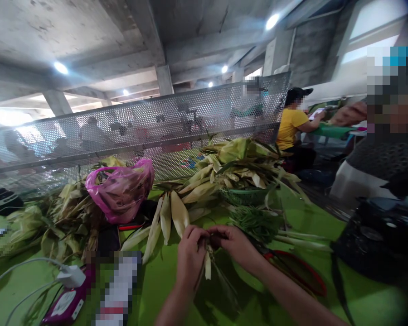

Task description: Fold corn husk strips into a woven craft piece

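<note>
Gripped at its upper end by left hand (189,257) and right hand (236,244), both curled shut with fingertips meeting: small pale-yellow baby corn ear (208,267). Hanging near-vertical, tip down, between the hands, equally near either, above green tabletop (326,294). Beyond, row of pale yellowish corn ears (172,217).

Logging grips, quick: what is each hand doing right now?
Left hand: closed, holding the corn.
Right hand: closed, pinching the top of the same corn.
</note>
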The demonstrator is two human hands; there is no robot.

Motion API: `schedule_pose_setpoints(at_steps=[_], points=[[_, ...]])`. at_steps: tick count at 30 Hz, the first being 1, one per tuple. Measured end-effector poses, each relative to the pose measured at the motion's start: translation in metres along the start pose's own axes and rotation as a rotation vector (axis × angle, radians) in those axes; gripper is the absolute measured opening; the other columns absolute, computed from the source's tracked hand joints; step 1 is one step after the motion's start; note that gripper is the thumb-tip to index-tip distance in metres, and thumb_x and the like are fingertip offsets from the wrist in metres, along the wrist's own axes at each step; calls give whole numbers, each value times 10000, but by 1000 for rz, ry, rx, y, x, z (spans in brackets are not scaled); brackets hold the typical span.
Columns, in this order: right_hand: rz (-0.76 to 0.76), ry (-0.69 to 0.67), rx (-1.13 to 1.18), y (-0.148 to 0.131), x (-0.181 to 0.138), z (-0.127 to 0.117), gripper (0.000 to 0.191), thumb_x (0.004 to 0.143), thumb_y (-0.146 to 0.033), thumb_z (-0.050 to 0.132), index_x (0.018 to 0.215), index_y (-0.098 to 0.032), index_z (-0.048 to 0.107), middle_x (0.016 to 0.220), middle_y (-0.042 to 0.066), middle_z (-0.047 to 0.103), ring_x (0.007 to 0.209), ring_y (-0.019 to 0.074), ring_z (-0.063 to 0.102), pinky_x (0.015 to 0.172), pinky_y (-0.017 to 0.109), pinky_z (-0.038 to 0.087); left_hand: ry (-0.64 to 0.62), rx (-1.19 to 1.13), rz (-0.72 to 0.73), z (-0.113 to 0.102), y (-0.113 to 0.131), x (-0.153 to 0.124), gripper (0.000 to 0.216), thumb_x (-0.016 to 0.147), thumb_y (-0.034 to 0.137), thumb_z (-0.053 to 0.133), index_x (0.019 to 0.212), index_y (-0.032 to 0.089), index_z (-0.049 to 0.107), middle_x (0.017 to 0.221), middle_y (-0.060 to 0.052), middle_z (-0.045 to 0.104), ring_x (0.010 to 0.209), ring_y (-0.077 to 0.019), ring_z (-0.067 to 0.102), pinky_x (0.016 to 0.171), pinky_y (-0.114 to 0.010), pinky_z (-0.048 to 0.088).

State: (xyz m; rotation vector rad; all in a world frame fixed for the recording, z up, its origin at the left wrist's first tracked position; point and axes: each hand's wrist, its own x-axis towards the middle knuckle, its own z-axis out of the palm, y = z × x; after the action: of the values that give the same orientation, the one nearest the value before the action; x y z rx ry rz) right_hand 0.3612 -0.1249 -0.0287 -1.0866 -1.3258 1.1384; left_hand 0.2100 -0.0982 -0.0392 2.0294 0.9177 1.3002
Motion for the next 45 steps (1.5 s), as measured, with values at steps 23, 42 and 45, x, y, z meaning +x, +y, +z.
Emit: schedule_pose_setpoints(at_steps=[23, 42, 45], points=[[-127, 113, -332, -3, -6, -4, 90, 758, -173, 576, 811, -197, 645, 773, 13, 671, 750, 181, 605, 706, 288, 462, 39, -106, -131, 0, 3, -1, 167, 757, 83, 535, 774, 184, 667, 802, -35, 640, 770, -177, 596, 716, -287, 456], [-154, -77, -632, -21, -9, -27, 149, 652, -57, 568, 666, -196, 620, 712, -13, 596, 682, 154, 542, 627, 248, 370, 14, -240, -485, -2, -34, -1, 72, 771, 234, 598, 737, 195, 547, 688, -7, 617, 677, -167, 579, 638, -268, 419], [-142, -113, -632, -20, -10, -26, 170, 617, -39, 553, 638, -195, 616, 670, -19, 570, 646, 147, 523, 601, 244, 354, 36, -238, -498, -1, -34, 0, 79, 771, 235, 591, 727, 198, 538, 681, -11, 609, 673, -174, 572, 634, -275, 413]])
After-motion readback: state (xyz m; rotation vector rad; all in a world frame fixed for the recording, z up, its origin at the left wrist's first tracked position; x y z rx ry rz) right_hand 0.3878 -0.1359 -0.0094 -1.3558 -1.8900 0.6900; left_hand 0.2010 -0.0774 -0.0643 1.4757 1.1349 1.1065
